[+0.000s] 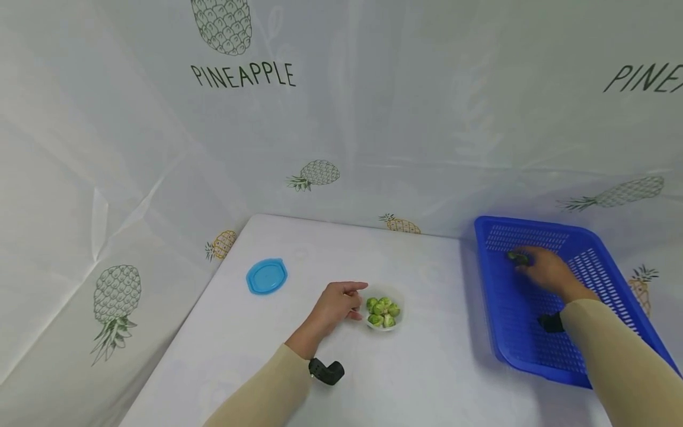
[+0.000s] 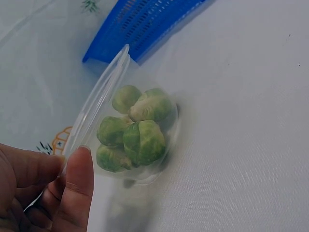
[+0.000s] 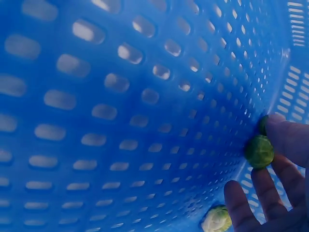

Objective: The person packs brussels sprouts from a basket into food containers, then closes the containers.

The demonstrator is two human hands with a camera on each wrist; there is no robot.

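Note:
My left hand (image 1: pixel 338 303) pinches the rim of a clear round plastic container (image 2: pixel 104 92) between thumb and fingers. Several green Brussels sprouts (image 1: pixel 381 312) lie in that container, which stands on the table. On the right, my right hand (image 1: pixel 546 271) reaches down inside a blue plastic basket (image 1: pixel 501 335). Its thumb and fingers pinch a Brussels sprout (image 3: pixel 259 152) near the basket's far end. A second, partly hidden sprout (image 3: pixel 263 124) shows by the thumb, and a paler sprout (image 3: pixel 217 220) lies below the fingertips in the right wrist view.
A light blue lid (image 1: pixel 267 276) lies flat on the white table (image 1: pixel 427 367), left of the container. Behind the table hangs a pale sheet (image 1: pixel 405 118) printed with pineapples. The basket has tall slotted walls and stands at the table's right side.

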